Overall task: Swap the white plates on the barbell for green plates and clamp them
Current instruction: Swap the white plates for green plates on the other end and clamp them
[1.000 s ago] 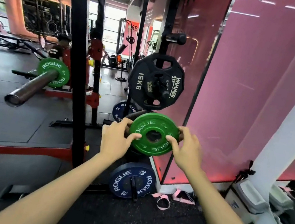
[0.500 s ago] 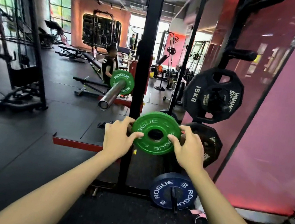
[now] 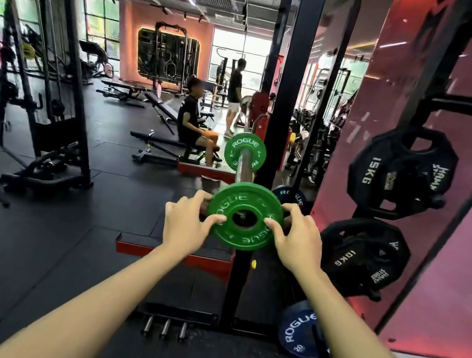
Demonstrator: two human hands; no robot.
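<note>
- Step in hand, as judged: you are bringing the round green metal plate lettered ROGUE (image 3: pixel 245 216) up to the bare steel barbell sleeve (image 3: pixel 245 166), which runs away from you toward 12 o'clock and ends just above the plate's top edge.
- Alignment: raise the plate until its centre hole sits square on the sleeve end — keep the face upright and do not let it tip, or the hole will likely bind on the rim.
- Obstruction: the black steel rack upright (image 3: pixel 280 123) stands at 1 o'clock, just beside the sleeve; keep your right knuckles off it as you slide on.
- Seating: push until it stops at the collar; a second green ROGUE plate (image 3: pixel 235 147) already sits on the bar's far end. No clamp is visible.
- Left hand (image 3: pixel 183 226): curled on the plate's rim at 9 o'clock, thumb across the face, fingers behind.
- Right hand (image 3: pixel 299 243): curled likewise at 3 o'clock, thumb near the hole.
- Between them the plate is carried clear of any support.
</note>
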